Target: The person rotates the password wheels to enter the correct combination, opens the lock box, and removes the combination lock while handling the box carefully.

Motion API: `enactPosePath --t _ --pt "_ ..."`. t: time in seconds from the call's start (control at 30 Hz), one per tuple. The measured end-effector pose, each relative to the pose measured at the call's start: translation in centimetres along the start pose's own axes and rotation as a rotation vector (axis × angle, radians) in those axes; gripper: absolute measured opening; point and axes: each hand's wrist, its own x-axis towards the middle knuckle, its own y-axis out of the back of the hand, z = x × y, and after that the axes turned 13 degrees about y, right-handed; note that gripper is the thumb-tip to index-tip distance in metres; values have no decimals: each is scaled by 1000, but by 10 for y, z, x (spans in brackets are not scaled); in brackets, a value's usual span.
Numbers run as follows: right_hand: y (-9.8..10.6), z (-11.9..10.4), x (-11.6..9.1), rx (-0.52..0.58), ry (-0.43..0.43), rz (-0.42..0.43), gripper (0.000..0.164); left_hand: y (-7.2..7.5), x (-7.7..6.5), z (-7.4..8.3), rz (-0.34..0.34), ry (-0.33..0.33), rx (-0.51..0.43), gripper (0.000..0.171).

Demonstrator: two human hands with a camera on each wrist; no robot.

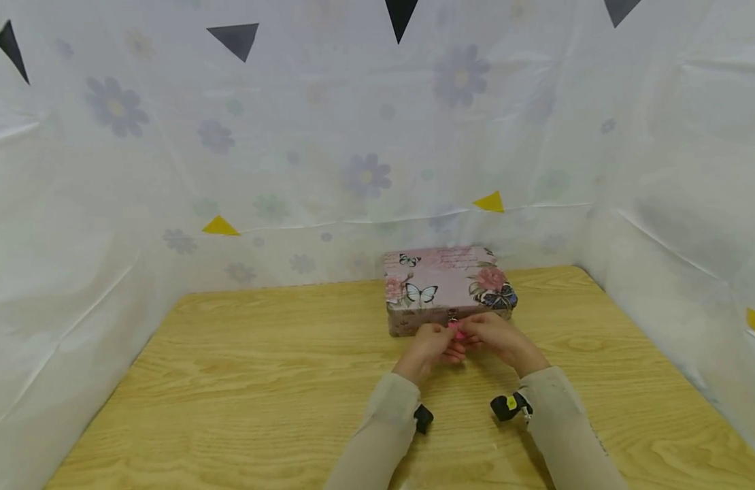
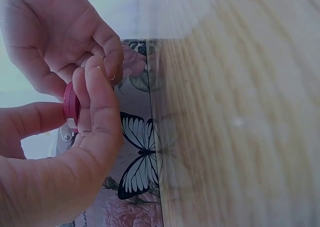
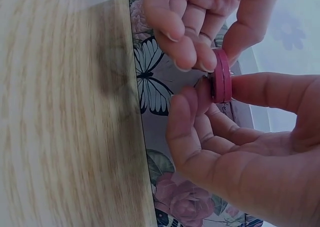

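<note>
A box with a pink lid of flowers and butterflies (image 1: 451, 278) stands closed near the back of the table. At its front latch is a small pink padlock (image 1: 456, 329), mostly covered by fingers in the head view. My left hand (image 1: 429, 345) pinches the padlock between thumb and fingers from the left. From the right, my right hand (image 1: 498, 335) pinches it too, its thumb flat against one face in the right wrist view. Edge-on, the padlock (image 2: 71, 106) looks like a thick disc, with a bit of metal beside it. Fingers hide the keyhole side.
The wooden table (image 1: 243, 381) reaches to a white flowered sheet (image 1: 316, 136) hung behind it and at both sides. Yellow triangles (image 1: 490, 202) and dark triangles (image 1: 235, 41) are fixed on the sheet. Black wrist cameras (image 1: 509, 406) sit at both cuffs.
</note>
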Motion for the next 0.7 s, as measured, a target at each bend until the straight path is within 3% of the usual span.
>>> enactPosePath --t 0.7 --pt "-2 3 2 -41 12 -10 37 -1 4 -3 5 -39 -3 22"
